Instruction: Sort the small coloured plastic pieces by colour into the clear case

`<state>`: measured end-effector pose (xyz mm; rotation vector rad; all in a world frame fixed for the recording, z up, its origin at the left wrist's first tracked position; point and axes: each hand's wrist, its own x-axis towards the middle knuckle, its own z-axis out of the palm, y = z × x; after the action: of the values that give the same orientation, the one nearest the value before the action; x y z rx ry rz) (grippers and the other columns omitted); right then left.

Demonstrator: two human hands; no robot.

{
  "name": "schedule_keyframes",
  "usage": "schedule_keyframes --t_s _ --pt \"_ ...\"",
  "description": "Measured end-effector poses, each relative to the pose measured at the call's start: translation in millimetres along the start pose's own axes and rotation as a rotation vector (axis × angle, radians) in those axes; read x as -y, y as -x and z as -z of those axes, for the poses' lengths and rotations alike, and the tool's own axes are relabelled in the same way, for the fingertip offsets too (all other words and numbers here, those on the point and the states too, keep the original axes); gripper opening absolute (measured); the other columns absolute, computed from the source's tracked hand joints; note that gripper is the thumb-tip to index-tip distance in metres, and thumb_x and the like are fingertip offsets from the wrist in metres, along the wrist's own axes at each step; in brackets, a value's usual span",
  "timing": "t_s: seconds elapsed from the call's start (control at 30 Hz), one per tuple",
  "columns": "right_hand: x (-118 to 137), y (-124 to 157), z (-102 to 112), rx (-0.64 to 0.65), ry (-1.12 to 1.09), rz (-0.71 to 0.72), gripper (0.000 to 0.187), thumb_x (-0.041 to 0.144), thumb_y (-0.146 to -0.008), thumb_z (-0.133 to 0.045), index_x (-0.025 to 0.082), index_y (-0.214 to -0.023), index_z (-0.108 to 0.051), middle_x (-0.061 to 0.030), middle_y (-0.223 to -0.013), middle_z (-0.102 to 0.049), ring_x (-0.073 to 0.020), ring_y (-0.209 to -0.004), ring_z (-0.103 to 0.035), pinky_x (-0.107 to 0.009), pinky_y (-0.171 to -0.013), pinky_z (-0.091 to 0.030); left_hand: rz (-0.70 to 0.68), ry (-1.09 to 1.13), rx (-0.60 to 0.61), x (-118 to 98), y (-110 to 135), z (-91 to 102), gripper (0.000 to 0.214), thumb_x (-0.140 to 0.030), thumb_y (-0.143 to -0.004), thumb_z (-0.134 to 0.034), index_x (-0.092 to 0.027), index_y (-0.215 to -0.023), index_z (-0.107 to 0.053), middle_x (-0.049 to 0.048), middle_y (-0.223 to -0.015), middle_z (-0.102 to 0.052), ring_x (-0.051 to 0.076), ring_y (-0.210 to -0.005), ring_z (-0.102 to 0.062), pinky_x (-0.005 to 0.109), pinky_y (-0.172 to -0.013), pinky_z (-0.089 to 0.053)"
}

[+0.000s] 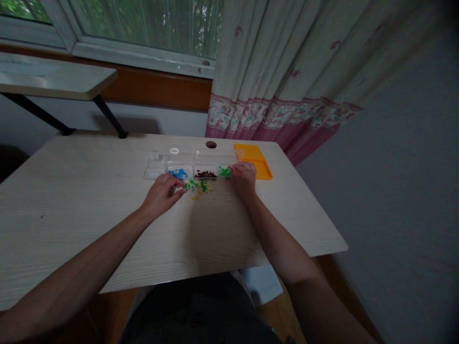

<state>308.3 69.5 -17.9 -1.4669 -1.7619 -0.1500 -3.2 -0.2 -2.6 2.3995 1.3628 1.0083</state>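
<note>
Two bare hands low on the table (pixel 89 205), both palm-down. Left hand (pixel 163 193) curled, fingertips drawn together at the 9 o'clock edge of the loose beads (pixel 199 188); cannot tell whether pinching one or only touching down. Right hand (pixel 244 177) at 2 o'clock of that scatter, fingers bent over the end of the clear tray (pixel 157 165), right beside the green beads (pixel 224 171); likewise cannot tell whether closed on a bead or merely resting. Loose beads between the two hands, a small green-and-yellow scatter on bare wood, just at 6 o'clock of the tray. Judged nearly weightless, hard and smooth, apt to roll, skitter or flick away under a careless touch. Probably too small for anything but a fingertip pinch from above, one at a time, or a sweep with the side of a finger. Not fragile by the look, only easy to lose. Further out, at 12 o'clock of the scatter, blue beads (pixel 178 173) and brown beads (pixel 205 174) in neighbouring compartments of the tray, with further clear compartments behind. Orange lid (pixel 256 160) flat on the table at 1 o'clock of the right hand, just beside it. Beyond, a round hole (pixel 211 144) in the tabletop at 12 o'clock, then a patterned curtain (pixel 287 71) at 1 o'clock, a window (pixel 143 24) at 11 and a second table (pixel 53 79) at 10.
</note>
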Motion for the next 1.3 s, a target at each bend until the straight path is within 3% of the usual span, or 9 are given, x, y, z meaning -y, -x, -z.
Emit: schedule_keyframes --t_s 0.43,0.67,0.8,1.0,1.13,1.3 --pt "-4 1 -5 0.017 0.000 0.007 0.025 0.034 -0.094 -0.056 0.021 -0.085 -0.075 -0.0070 -0.091 -0.070 -0.0222 -0.092 -0.056 -0.038 -0.089 -0.040 -0.054 -0.188 0.105 -3 2 -0.7 0.023 -0.038 -0.093 -0.055 -0.019 -0.094 -0.068 0.0079 -0.092 -0.058 0.025 -0.093 -0.053 0.039 -0.085 -0.042" --pt "4 0 1 0.009 -0.016 0.014 0.025 0.033 -0.094 -0.055 0.020 -0.084 -0.074 -0.0070 -0.091 -0.070 -0.0218 -0.092 -0.056 -0.038 -0.089 -0.040 -0.064 -0.159 0.080 -6 -1 -0.5 0.023 -0.037 -0.095 -0.051 -0.017 -0.089 -0.063 0.0084 -0.089 -0.060 0.025 -0.091 -0.053 0.039 -0.085 -0.043" --pt "25 0 13 0.033 -0.044 0.096 0.026 0.036 -0.094 -0.055 0.022 -0.085 -0.074 -0.0054 -0.091 -0.069 -0.0212 -0.094 -0.056 -0.037 -0.089 -0.040 0.000 -0.002 -0.003 -7 -2 -0.8 0.022 -0.036 -0.095 -0.050 -0.018 -0.089 -0.061 0.0069 -0.088 -0.062 0.022 -0.088 -0.055 0.036 -0.082 -0.044" --pt "73 18 24 0.134 -0.178 0.356 0.018 0.033 -0.094 -0.058 0.026 -0.095 -0.074 -0.0040 -0.095 -0.070 -0.0202 -0.100 -0.058 -0.038 -0.096 -0.039 0.316 0.496 -0.022 -19 -2 -7.1 0.029 -0.048 -0.091 -0.056 -0.019 -0.087 -0.061 0.0003 -0.073 -0.063 0.013 -0.062 -0.054 0.024 -0.055 -0.039" --pt "91 33 21 0.186 -0.216 0.532 0.020 0.033 -0.093 -0.060 0.031 -0.108 -0.072 -0.0022 -0.098 -0.070 -0.0200 -0.104 -0.056 -0.038 -0.098 -0.039 0.410 0.857 0.015 -31 -3 -10.6 0.031 -0.049 -0.085 -0.064 -0.018 -0.086 -0.058 0.0020 -0.075 -0.069 0.013 -0.063 -0.061 0.024 -0.056 -0.044" --pt "96 39 16 0.194 -0.233 0.610 0.023 0.034 -0.092 -0.062 0.029 -0.113 -0.070 -0.0027 -0.099 -0.071 -0.0205 -0.106 -0.055 -0.039 -0.100 -0.038 0.426 0.999 0.025 -36 -4 -12.6 0.038 -0.048 -0.080 -0.070 -0.019 -0.098 -0.052 -0.0003 -0.069 -0.069 0.015 -0.060 -0.066 0.025 -0.059 -0.048"
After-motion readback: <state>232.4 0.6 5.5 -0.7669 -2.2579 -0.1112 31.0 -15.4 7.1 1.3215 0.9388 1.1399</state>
